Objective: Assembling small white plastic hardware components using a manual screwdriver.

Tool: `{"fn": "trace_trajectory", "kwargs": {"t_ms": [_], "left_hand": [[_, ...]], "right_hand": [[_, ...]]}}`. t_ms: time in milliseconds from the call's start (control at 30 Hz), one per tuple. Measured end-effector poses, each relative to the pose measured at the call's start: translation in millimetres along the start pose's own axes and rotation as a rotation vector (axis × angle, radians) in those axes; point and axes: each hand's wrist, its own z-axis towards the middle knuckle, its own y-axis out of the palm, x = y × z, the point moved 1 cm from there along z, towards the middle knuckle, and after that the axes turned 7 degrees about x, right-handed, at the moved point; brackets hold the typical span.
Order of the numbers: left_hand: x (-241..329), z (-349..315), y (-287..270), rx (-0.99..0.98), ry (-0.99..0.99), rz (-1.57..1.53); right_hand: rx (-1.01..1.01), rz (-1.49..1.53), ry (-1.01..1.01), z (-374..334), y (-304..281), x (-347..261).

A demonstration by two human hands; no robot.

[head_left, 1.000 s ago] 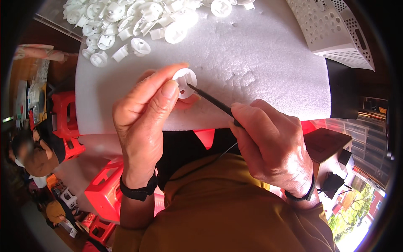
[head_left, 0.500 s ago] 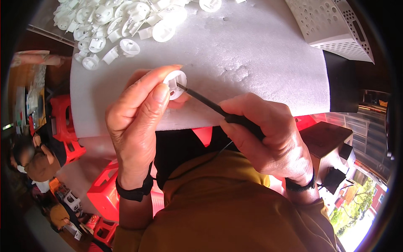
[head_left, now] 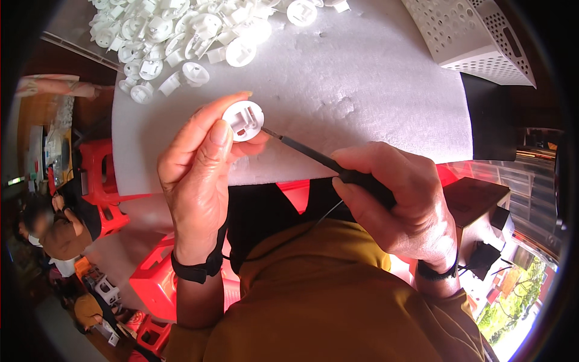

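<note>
Between the thumb and fingers of my left hand (head_left: 196, 154) is a small round white plastic part (head_left: 244, 113). Its recessed side faces up and shows a raised block, slots and small copper-coloured bits. My right hand (head_left: 401, 193) is closed around the black handle of a screwdriver (head_left: 310, 155) with a dark, slim shaft. The screwdriver's tip is just off the part's right rim; whether it touches is hard to tell. Beyond my left hand a heap of similar white plastic parts (head_left: 175, 30) covers the far left of the table.
White foam sheeting (head_left: 374, 102) covers the table. A perforated white basket (head_left: 464, 36) stands at the far right. Red plastic stools (head_left: 154, 277) are on the left, with a person (head_left: 63, 235) seated beyond. A brown box (head_left: 476, 196) is at the right.
The screwdriver's tip has come out of the part's recess and moved right. My left hand has turned the part, so its inside shows more openly.
</note>
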Motion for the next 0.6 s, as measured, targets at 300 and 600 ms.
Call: {"fn": "trace_trajectory", "kwargs": {"t_ms": [300,600], "left_hand": [[1,-1,1,-0.011,0.021,-0.025],[0,-1,-3,-0.033,0.081,0.096]], "right_hand": [[-0.057,-0.126,0.003,8,5,-8],[-0.111,-0.195,-0.037,14,6,-16]]}}
